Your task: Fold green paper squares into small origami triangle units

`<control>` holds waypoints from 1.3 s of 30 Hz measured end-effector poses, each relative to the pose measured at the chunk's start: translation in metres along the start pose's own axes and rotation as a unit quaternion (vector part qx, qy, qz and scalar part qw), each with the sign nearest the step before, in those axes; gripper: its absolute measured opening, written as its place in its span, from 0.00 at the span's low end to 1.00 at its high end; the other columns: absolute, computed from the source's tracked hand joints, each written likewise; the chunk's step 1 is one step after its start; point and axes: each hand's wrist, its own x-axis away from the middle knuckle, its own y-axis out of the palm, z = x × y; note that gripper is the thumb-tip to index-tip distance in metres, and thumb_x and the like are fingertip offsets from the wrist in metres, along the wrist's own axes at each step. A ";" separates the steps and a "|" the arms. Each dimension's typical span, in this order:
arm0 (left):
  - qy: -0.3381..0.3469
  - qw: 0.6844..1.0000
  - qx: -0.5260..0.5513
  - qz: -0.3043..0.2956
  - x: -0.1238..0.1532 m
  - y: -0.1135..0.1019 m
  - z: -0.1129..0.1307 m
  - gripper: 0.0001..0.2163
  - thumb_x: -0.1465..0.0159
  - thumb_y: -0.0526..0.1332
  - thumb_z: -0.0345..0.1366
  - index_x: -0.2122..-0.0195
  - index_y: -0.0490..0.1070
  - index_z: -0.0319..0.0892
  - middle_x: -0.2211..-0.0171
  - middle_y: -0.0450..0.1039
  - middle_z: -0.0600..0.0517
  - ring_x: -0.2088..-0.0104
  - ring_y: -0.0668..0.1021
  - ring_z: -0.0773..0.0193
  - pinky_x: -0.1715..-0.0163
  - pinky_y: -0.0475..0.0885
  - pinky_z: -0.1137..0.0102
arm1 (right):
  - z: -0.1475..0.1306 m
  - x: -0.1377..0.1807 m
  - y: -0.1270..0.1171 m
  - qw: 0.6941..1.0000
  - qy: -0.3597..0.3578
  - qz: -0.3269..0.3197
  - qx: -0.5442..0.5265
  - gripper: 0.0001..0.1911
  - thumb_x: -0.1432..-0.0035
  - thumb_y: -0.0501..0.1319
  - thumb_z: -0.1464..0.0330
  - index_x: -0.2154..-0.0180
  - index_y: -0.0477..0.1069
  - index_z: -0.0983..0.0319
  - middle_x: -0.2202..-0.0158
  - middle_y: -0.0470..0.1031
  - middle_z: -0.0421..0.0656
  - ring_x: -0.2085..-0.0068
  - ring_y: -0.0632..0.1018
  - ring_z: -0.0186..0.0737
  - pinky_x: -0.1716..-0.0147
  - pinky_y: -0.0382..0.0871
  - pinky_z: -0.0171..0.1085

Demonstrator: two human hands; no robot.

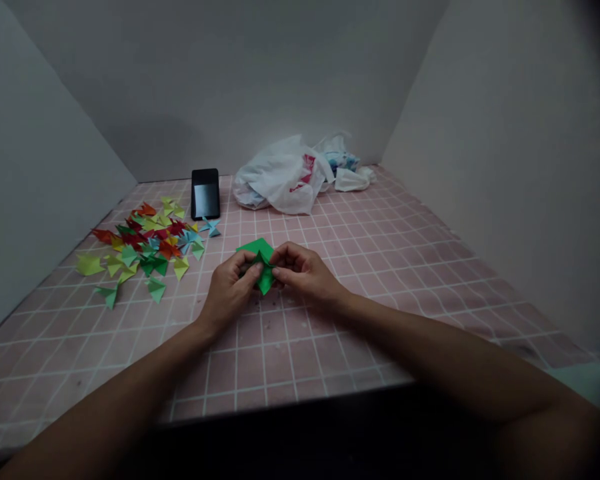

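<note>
Between my two hands is a partly folded piece of green origami paper (265, 282), with a pointed lower end and a crease standing up in the middle. My left hand (234, 279) pinches its left side between thumb and fingers. On the opposite side, my right hand (301, 270) grips the right edge in the same way. Just behind it lies a flat green sheet (260, 245), partly hidden by the fingers; whether it is separate from the folded piece I cannot tell. Both hands are low over the table near its middle.
Left of my hands spreads a pile of small folded paper pieces (153, 265) in red, orange, yellow, green and blue. A black phone (205, 193) lies behind it. Crumpled white plastic bags (285, 175) sit at the back. Pale walls enclose the pink checked tablecloth (380, 267).
</note>
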 end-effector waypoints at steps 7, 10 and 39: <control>-0.012 1.000 0.015 -0.008 0.001 0.002 0.002 0.10 0.39 0.67 0.43 0.65 0.74 0.41 0.71 0.74 0.53 0.72 0.76 0.65 0.75 0.73 0.73 | 0.002 0.001 0.000 0.998 -0.021 0.033 0.048 0.04 0.46 0.65 0.69 0.68 0.72 0.61 0.72 0.72 0.36 0.71 0.72 0.32 0.70 0.66 0.35; -0.014 1.000 0.025 -0.007 0.001 0.002 0.002 0.10 0.40 0.67 0.42 0.65 0.74 0.41 0.71 0.74 0.54 0.73 0.76 0.66 0.75 0.73 0.74 | 0.003 0.001 0.001 0.998 -0.030 0.029 0.052 0.03 0.47 0.65 0.69 0.69 0.72 0.61 0.73 0.72 0.36 0.71 0.72 0.33 0.69 0.65 0.35; -0.043 0.996 0.083 0.014 -0.004 -0.003 -0.002 0.12 0.43 0.70 0.42 0.63 0.76 0.40 0.67 0.77 0.52 0.67 0.79 0.62 0.65 0.77 0.67 | 0.003 -0.006 -0.005 0.997 0.009 0.071 -0.002 0.12 0.54 0.62 0.70 0.63 0.68 0.59 0.71 0.72 0.36 0.72 0.72 0.33 0.72 0.64 0.34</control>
